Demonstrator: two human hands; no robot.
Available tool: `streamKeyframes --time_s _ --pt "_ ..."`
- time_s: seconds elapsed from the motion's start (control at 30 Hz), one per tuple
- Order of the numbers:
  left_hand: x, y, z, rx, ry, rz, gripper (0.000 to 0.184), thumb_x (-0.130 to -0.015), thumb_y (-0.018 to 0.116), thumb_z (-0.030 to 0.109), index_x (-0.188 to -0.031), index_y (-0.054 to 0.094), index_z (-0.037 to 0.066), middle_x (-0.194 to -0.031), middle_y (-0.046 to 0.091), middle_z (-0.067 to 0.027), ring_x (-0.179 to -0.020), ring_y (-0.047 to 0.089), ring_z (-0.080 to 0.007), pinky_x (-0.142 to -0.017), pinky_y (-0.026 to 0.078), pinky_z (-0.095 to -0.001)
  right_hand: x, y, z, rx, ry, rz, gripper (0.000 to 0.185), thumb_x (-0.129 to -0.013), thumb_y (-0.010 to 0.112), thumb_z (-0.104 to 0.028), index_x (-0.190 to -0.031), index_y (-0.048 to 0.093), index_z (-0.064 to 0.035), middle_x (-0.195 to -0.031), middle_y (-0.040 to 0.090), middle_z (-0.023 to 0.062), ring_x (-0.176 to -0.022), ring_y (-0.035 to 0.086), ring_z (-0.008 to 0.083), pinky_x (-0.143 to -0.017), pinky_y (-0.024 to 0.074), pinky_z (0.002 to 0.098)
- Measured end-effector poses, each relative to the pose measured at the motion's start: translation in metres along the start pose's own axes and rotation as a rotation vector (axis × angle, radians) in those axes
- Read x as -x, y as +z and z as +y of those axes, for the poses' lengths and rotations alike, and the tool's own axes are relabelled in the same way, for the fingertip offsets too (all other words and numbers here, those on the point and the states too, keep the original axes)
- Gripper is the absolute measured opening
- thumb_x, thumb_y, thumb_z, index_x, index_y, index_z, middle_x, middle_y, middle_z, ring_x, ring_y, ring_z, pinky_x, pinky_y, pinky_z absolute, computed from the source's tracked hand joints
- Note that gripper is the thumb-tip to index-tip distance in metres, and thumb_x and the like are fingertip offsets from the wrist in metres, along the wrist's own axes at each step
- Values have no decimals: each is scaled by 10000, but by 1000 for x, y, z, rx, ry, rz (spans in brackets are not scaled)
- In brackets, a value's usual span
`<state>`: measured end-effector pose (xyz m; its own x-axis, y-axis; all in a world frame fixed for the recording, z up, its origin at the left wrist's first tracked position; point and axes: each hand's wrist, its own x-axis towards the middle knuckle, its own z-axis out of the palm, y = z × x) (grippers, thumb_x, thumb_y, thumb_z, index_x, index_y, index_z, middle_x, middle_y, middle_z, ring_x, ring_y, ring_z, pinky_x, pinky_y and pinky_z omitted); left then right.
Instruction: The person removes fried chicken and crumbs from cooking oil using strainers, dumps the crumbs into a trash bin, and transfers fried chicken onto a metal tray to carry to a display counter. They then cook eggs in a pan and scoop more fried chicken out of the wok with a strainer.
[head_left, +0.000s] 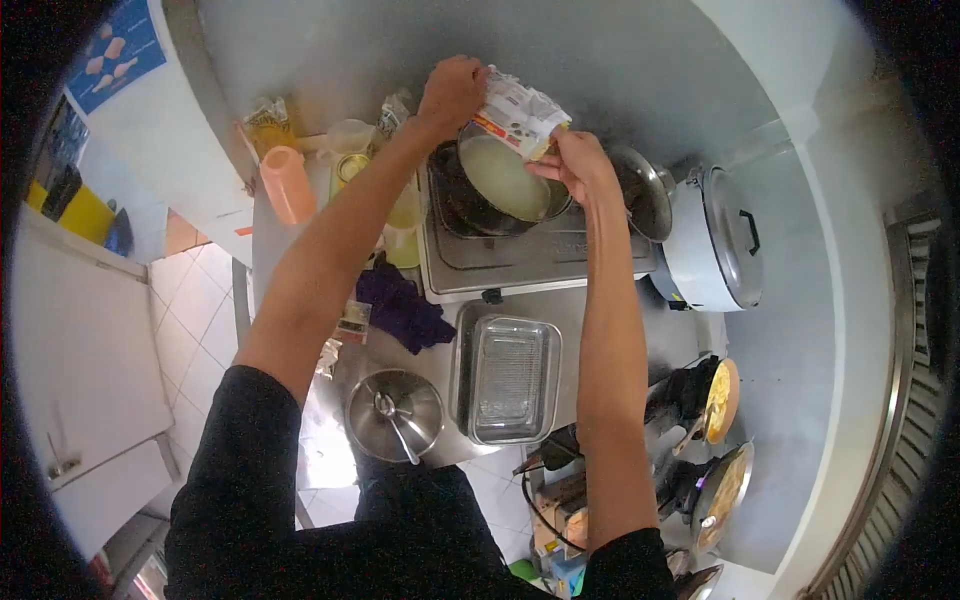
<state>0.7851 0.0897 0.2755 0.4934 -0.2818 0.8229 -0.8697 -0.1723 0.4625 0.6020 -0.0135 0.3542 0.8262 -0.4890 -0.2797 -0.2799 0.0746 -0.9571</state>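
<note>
Your steel worktop [565, 315] carries everything, with the stove [515, 270] against its far edge, probably to leave the near half for loose vessels. The white cooker [692, 250] stands toward the far right corner, presumably clear of the burners. On the stove sits the pot [524, 211] with pale contents, under your hands, so that anything falling would likely land inside. The glass dish [515, 375] rests in a metal tray [464, 360] at the middle of the near edge, in easy reach. The steel bowl [364, 420] is by the near left corner, its wall propping a spoon [405, 435]. Your packet [525, 108] hangs tilted above the pot's far side: your left hand [455, 95] pinches its upper left end, your right hand [575, 165] its lower right corner, two grips that seem to steady the limp wrapper. Whether it is open, you cannot tell from here. For moving, your right wrist has a lid [648, 195] just beside it; the bowl reaches the near edge, so swing wide of it. Bare steel shows in a narrow strip between stove and tray, and beside the purple cloth [400, 305].
</note>
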Motion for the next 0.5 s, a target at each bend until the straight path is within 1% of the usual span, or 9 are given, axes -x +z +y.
streamKeyframes --time_s 0.07,0.13,0.27,0.33,0.37,0.4,0.43,0.47,0.5 --pt "0 -7 -8 -9 13 -13 283 -893 517 216 -766 645 -3 -738 609 -189 -767 587 -381 -736 482 -452 -3 -8 -6 10 -17 50 401 -943 528 -228 -1124 498 128 -1054 608 192 -909 641 257 -760 592 400" --pt "-4 -11 -13 -152 -150 -146 307 -898 504 221 -759 651 -11 -749 623 -199 -772 598 -383 -744 485 -461 -3 -9 -9 32 -40 89 411 -948 527 -220 -1125 486 148 -1057 606 206 -916 643 264 -768 592 397" --pt "-5 -7 -17 -176 -119 -107 331 -901 513 235 -741 651 -20 -763 626 -208 -745 603 -390 -747 486 -467 -10 -11 0 15 3 78 405 -939 549 -205 -1144 481 138 -1053 615 196 -900 652 255 -765 594 379" --pt "-1 -7 -20 -240 -196 -12 352 -902 515 251 -725 649 -21 -773 629 -219 -724 601 -402 -738 483 -478 -21 -22 6 -24 25 76 403 -934 560 -204 -1147 486 129 -1050 620 189 -892 655 251 -765 594 374" --pt "-3 -7 -27 -247 -191 -10 352 -902 515 251 -725 649 -21 -773 629 -219 -724 601 -402 -738 483 -478 -27 -31 6 -48 55 96 391 -915 588 -201 -1128 508 117 -1040 628 180 -876 659 255 -741 600 384" --pt "-4 -7 -34 -215 -267 -2 352 -901 521 257 -728 648 -22 -773 630 -218 -739 604 -404 -736 481 -477 -32 -40 6 -73 86 116 380 -897 617 -197 -1110 530 105 -1031 636 171 -859 663 259 -717 606 395" --pt "-4 -10 -37 -180 -345 7 352 -899 527 263 -732 648 -23 -774 632 -218 -755 607 -406 -734 479 -477 -29 -43 6 -116 72 112 379 -897 616 -204 -1115 538 96 -1038 640 155 -865 663 264 -721 605 417" --pt "-4 -12 -38 -184 -344 11 352 -899 527 263 -732 648 -23 -774 632 -218 -755 607 -406 -734 479 -477 -28 -43 6 -116 69 107 379 -897 616 -204 -1115 538 96 -1038 640 155 -865 663 264 -721 605 417" --pt "-3 -13 -39 -170 -369 95 343 -893 536 267 -754 663 -20 -741 632 -219 -718 610 -409 -701 478 -486 -28 -44 7 -42 58 129 373 -895 620 -206 -1091 554 105 -1005 650 171 -867 664 268 -734 597 408"
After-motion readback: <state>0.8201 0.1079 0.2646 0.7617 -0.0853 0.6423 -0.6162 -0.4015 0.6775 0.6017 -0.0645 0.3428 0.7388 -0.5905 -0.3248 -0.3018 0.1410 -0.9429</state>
